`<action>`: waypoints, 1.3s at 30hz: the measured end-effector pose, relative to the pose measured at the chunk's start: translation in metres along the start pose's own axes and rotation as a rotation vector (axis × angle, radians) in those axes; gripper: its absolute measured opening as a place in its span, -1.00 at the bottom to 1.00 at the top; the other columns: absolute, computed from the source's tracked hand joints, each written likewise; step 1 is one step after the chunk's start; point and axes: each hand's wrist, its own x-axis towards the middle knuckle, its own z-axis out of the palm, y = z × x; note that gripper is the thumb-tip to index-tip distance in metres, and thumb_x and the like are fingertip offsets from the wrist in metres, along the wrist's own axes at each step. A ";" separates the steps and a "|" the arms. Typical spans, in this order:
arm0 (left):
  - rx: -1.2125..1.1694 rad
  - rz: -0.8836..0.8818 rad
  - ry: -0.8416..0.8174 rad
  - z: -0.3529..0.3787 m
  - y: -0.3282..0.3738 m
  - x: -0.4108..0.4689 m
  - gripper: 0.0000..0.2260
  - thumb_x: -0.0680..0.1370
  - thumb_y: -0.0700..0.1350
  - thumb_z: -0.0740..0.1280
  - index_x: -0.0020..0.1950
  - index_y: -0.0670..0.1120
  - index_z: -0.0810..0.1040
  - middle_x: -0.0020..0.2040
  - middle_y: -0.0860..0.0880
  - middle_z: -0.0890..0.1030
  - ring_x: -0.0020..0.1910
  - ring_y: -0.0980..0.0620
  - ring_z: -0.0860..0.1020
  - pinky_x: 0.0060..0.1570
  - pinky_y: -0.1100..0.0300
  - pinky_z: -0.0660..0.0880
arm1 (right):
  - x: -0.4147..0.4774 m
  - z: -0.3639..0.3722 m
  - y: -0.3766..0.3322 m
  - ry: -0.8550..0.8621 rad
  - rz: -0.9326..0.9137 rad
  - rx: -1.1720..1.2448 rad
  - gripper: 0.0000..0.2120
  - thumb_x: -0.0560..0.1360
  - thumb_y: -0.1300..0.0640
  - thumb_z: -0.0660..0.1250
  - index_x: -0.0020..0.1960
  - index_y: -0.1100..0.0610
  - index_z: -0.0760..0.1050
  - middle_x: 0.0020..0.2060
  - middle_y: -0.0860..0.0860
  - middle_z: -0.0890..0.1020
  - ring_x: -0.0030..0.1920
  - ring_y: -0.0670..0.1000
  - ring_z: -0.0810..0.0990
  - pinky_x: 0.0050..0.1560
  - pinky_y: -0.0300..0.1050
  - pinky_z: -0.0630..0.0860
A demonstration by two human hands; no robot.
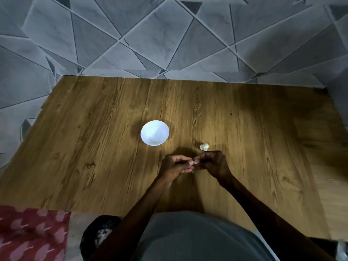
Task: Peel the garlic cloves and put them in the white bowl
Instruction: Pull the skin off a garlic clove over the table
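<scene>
Both left hand [174, 165] and right hand [214, 162] pinch a garlic clove [193, 162] below frame centre; probably light, firm, papery: hold its ends.

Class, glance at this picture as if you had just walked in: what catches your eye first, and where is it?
The white bowl stands out, bright on the wooden table, beyond the hands and to their left. Nearer the person, the left hand and right hand meet and pinch a small clove between their fingertips. A pale garlic piece lies on the table just beyond the right hand.
</scene>
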 end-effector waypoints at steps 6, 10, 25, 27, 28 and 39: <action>0.204 0.275 0.014 0.000 0.000 0.002 -0.86 0.48 -0.29 0.46 0.03 -0.20 0.69 -0.14 -0.11 0.72 -0.17 -0.05 0.71 -0.09 0.10 0.64 | -0.007 -0.004 -0.010 -0.030 0.074 0.209 -0.89 0.42 0.43 0.43 -0.11 0.27 0.66 -0.21 0.18 0.70 -0.22 0.10 0.69 -0.21 -0.10 0.64; 0.444 0.462 -0.009 -0.002 -0.001 0.000 -0.86 0.48 -0.20 0.46 0.03 -0.12 0.71 -0.10 0.03 0.72 -0.12 0.13 0.69 -0.04 0.13 0.62 | -0.009 -0.010 -0.010 -0.092 0.158 0.313 -0.80 0.44 0.50 0.33 -0.16 0.26 0.64 -0.22 0.16 0.68 -0.21 0.08 0.66 -0.20 -0.08 0.63; -0.722 -0.547 -0.047 -0.003 0.022 -0.007 -0.84 0.59 -0.39 0.23 -0.09 -0.37 0.59 -0.23 -0.25 0.68 -0.30 -0.02 0.69 -0.30 0.28 0.61 | -0.007 0.000 -0.013 0.055 -0.315 -0.148 -0.85 0.42 0.32 0.50 -0.19 0.08 0.67 -0.36 -0.10 0.68 -0.33 -0.13 0.66 -0.25 -0.24 0.60; -0.544 -0.344 -0.069 -0.001 0.018 -0.008 -0.89 0.56 -0.40 0.27 -0.01 -0.35 0.59 -0.14 -0.22 0.70 -0.17 -0.03 0.70 -0.14 0.27 0.62 | -0.005 -0.002 -0.017 0.028 -0.200 -0.088 -0.84 0.42 0.38 0.46 -0.19 0.14 0.67 -0.37 -0.05 0.68 -0.34 -0.06 0.67 -0.25 -0.20 0.61; -0.415 -0.211 -0.089 -0.002 0.015 -0.008 -0.87 0.54 -0.40 0.32 0.05 -0.35 0.59 -0.07 -0.23 0.70 -0.09 -0.06 0.70 -0.04 0.23 0.62 | -0.004 -0.004 -0.018 0.003 -0.120 -0.013 -0.84 0.42 0.42 0.44 -0.18 0.18 0.67 -0.35 0.03 0.69 -0.32 0.01 0.67 -0.24 -0.14 0.62; 0.292 0.417 -0.061 -0.011 0.011 -0.006 -0.85 0.48 -0.26 0.46 0.04 -0.22 0.69 -0.12 -0.11 0.72 -0.17 -0.03 0.71 -0.11 0.06 0.64 | -0.001 -0.010 -0.010 -0.200 0.213 0.350 -0.76 0.49 0.46 0.28 -0.19 0.23 0.66 -0.25 0.12 0.68 -0.19 0.10 0.64 -0.16 -0.06 0.61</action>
